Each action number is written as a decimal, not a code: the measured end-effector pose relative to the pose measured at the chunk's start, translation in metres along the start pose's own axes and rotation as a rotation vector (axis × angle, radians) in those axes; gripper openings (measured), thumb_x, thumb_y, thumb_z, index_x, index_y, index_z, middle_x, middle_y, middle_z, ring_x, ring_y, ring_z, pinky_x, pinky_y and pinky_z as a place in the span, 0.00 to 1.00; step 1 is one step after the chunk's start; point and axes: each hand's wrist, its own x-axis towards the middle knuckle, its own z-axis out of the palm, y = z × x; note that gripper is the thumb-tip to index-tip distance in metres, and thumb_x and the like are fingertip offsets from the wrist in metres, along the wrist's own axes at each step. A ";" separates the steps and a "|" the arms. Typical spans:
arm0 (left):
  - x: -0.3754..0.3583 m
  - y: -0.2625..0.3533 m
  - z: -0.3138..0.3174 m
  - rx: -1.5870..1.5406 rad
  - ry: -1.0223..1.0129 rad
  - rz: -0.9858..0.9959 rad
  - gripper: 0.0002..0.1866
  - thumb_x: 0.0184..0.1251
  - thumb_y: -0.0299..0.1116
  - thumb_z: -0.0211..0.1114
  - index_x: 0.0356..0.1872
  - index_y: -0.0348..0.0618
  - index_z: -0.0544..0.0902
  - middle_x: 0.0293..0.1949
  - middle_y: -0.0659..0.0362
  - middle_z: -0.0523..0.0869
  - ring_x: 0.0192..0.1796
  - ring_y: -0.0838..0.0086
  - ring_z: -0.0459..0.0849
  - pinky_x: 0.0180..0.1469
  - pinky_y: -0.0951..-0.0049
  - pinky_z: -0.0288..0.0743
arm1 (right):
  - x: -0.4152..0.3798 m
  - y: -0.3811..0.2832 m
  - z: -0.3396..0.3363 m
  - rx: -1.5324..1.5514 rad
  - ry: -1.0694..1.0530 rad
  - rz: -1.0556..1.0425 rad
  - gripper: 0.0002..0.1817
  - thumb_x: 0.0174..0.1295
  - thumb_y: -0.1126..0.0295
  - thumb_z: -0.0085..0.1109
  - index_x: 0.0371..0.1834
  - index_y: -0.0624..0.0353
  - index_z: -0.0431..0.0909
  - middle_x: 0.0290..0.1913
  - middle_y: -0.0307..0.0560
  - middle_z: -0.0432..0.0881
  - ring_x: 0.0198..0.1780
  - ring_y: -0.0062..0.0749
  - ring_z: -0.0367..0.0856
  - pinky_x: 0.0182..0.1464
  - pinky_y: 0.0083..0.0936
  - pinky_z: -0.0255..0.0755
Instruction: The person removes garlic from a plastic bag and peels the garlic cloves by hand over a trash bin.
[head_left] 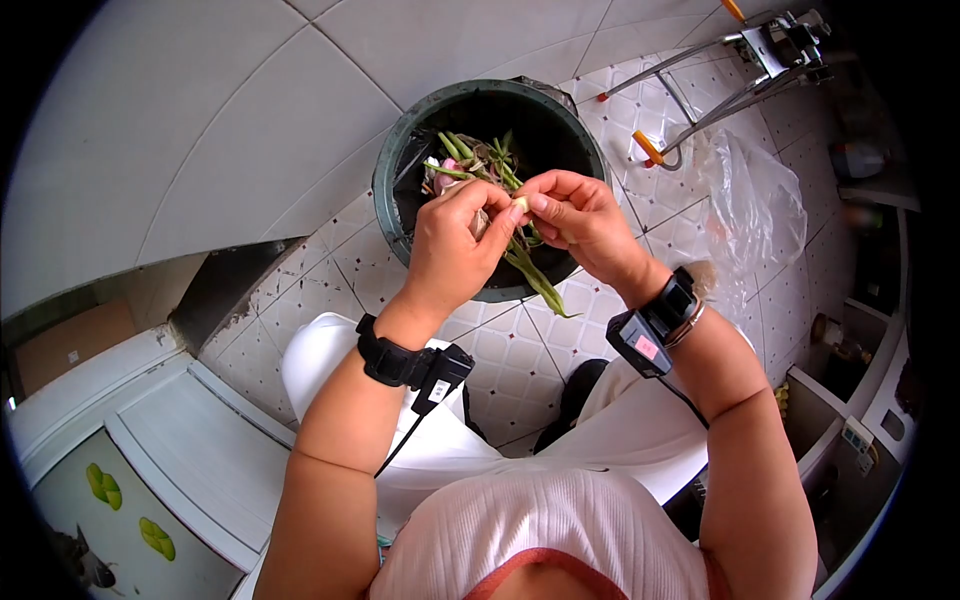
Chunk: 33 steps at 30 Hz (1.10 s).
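A small pale garlic clove [521, 203] is pinched between the fingertips of both hands, above a round dark green bin [392, 205]. My left hand [450, 245] comes from the left, closed, with its thumb and index finger at the clove. Something brownish and papery shows under its curled fingers, mostly hidden. My right hand [585, 220] is closed on the clove's other side. Below them, green stalks and leaves [535, 275] and withered scraps lie in the bin, with one long leaf hanging over its front rim. Pinkish-white pieces [447, 175] sit among the scraps.
A metal folding frame [690, 115] with orange grips stands at the upper right. Beside it a clear plastic bag [755, 195] lies on the tiled floor [500, 350]. Shelves [840, 400] line the right side, and a white cabinet [190, 450] stands at the left.
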 end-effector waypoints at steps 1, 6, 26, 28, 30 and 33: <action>0.000 -0.001 0.000 0.026 -0.008 0.000 0.06 0.60 0.27 0.61 0.28 0.35 0.78 0.24 0.55 0.82 0.24 0.68 0.80 0.28 0.72 0.70 | 0.000 0.000 0.000 0.000 0.000 0.000 0.07 0.64 0.70 0.55 0.40 0.62 0.77 0.30 0.37 0.79 0.23 0.11 0.65 0.23 0.09 0.56; -0.003 -0.004 0.000 -0.062 -0.015 -0.103 0.05 0.60 0.27 0.61 0.28 0.35 0.78 0.23 0.57 0.82 0.23 0.72 0.79 0.27 0.73 0.70 | -0.001 -0.001 0.001 0.021 0.022 0.015 0.07 0.64 0.71 0.55 0.40 0.63 0.77 0.30 0.37 0.79 0.23 0.11 0.66 0.23 0.09 0.57; 0.000 -0.003 0.004 0.100 0.051 -0.028 0.04 0.54 0.25 0.62 0.26 0.35 0.77 0.25 0.52 0.81 0.27 0.60 0.80 0.30 0.67 0.73 | 0.004 -0.002 -0.001 0.098 0.093 0.077 0.06 0.64 0.69 0.55 0.37 0.60 0.77 0.27 0.35 0.78 0.23 0.11 0.67 0.23 0.09 0.57; -0.001 0.000 0.004 0.219 -0.006 -0.038 0.04 0.53 0.25 0.63 0.26 0.36 0.76 0.25 0.52 0.80 0.26 0.60 0.80 0.29 0.67 0.73 | 0.005 0.000 -0.002 0.067 0.113 0.070 0.06 0.63 0.69 0.56 0.37 0.60 0.77 0.27 0.35 0.78 0.23 0.12 0.67 0.23 0.09 0.57; -0.001 -0.004 0.006 0.216 0.007 -0.004 0.04 0.52 0.25 0.63 0.25 0.36 0.76 0.24 0.53 0.80 0.25 0.60 0.80 0.28 0.67 0.72 | 0.005 0.002 -0.003 -0.039 0.074 0.008 0.06 0.63 0.70 0.57 0.37 0.60 0.77 0.28 0.35 0.78 0.23 0.12 0.67 0.23 0.09 0.57; 0.000 -0.006 0.006 0.203 0.025 0.031 0.04 0.52 0.24 0.62 0.24 0.37 0.76 0.24 0.52 0.79 0.24 0.59 0.79 0.26 0.67 0.72 | 0.004 0.001 -0.004 -0.064 0.076 0.018 0.05 0.62 0.70 0.58 0.36 0.60 0.77 0.28 0.35 0.78 0.23 0.12 0.67 0.23 0.09 0.57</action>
